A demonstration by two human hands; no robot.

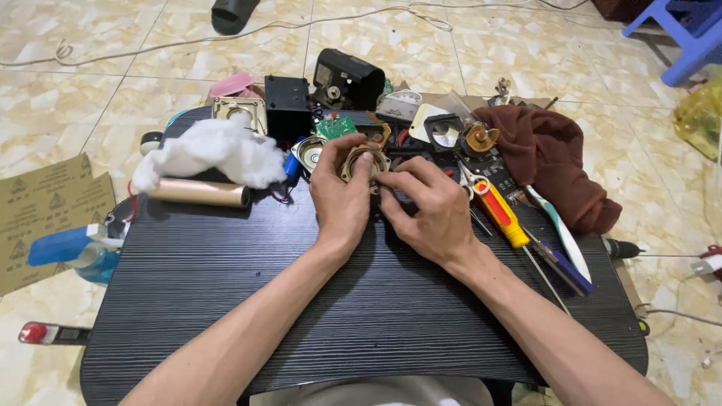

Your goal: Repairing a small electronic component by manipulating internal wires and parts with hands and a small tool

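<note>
Tan ring part [364, 163] | pinched between left hand [340, 197] and right hand [429, 207] fingertips

Left of the hands lie white stuffing [214, 150] and a tan tube [201, 192]. Just beyond them sit a black box [286, 107], a green circuit board [335, 125] and a black housing [348, 78]. To the right lie a screwdriver [502, 216], scissors [471, 180] and a brown cloth [553, 162]. Far left, off the table [226, 301], are a spray bottle [71, 248] and sandpaper [45, 207].
</note>
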